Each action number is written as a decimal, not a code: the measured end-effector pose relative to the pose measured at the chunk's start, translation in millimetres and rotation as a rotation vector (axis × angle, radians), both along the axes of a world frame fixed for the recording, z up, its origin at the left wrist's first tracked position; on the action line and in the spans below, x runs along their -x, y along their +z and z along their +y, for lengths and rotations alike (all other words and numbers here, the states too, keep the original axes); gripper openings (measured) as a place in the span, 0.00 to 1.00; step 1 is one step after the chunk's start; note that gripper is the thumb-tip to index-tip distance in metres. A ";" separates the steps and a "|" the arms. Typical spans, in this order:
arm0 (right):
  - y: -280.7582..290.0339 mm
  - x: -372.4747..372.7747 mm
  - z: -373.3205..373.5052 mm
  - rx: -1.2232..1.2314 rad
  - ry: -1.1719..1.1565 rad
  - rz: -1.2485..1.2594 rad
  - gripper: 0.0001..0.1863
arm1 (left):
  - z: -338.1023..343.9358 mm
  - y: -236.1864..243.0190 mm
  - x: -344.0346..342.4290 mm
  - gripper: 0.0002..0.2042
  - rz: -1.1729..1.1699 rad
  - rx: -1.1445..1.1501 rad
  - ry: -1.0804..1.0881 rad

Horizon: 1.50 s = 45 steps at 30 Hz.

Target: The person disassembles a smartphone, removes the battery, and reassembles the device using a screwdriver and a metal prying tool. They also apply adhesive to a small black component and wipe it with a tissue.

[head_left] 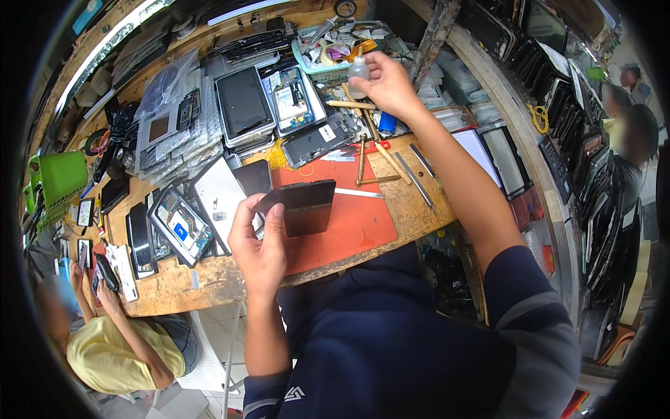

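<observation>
My left hand [261, 244] grips a dark phone-shaped panel [307, 209] by its left side, thumb on the near face. The panel is held tilted above an orange-red mat [349, 241] on the bench. Far to the right, my right hand [386, 82] has its fingers round a small translucent squeeze bottle [359, 72] with a narrow tip. The bottle is upright, beside a pale green basket [310, 64] heaped with small parts. Below that hand lie wooden-handled tools [351, 105] and a blue cylinder [386, 123].
Stacked tablets [243, 103] and bubble-wrapped packs [157, 136] crowd the back of the wooden bench [167, 292]. Opened devices [183, 227] lie left of the mat, tweezers [414, 183] right of it. A co-worker in a yellow shirt [122, 353] sits at left, handling a device. Racked panels [600, 230] fill the right.
</observation>
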State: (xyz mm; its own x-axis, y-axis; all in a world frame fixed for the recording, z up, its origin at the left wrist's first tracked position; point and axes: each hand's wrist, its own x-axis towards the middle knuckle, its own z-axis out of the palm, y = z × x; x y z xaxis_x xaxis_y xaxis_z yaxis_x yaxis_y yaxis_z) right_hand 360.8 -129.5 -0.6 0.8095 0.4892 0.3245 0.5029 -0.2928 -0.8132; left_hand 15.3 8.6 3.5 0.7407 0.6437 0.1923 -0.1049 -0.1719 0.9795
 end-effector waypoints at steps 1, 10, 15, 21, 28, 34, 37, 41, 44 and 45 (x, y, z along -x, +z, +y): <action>-5.8 -2.8 8.5 0.030 -0.011 -0.009 0.28 | 1.1 -0.5 1.2 0.08 -0.003 -0.019 0.009; -40.9 -15.2 47.8 0.109 -0.101 -0.409 0.25 | -0.8 -4.4 19.2 0.08 0.001 -0.093 0.036; -29.6 -11.7 44.5 0.157 -0.054 -0.379 0.24 | -1.2 -6.5 20.1 0.07 -0.021 -0.031 0.055; -35.3 -8.2 53.0 0.252 -0.149 -0.375 0.27 | -6.5 0.1 20.6 0.05 -0.003 -0.099 0.034; -22.4 -3.9 42.7 0.232 -0.294 -0.380 0.28 | -9.4 -3.2 23.0 0.06 -0.009 -0.238 0.102; 64.2 65.1 59.9 -0.042 -0.007 -0.330 0.22 | -9.2 -8.2 28.5 0.06 -0.039 -0.295 0.091; 109.6 114.7 97.7 -0.126 0.380 -0.289 0.21 | -5.5 -9.8 25.3 0.08 -0.091 -0.314 0.085; 141.9 172.0 173.3 0.036 0.754 -0.508 0.20 | 1.1 -12.8 13.3 0.08 -0.177 -0.325 0.090; 139.2 206.4 243.6 0.143 0.922 -0.600 0.21 | 1.2 -11.4 6.6 0.07 -0.179 -0.295 0.115; 135.5 215.9 269.2 0.187 0.941 -0.638 0.21 | 0.2 -10.2 5.9 0.08 -0.154 -0.275 0.100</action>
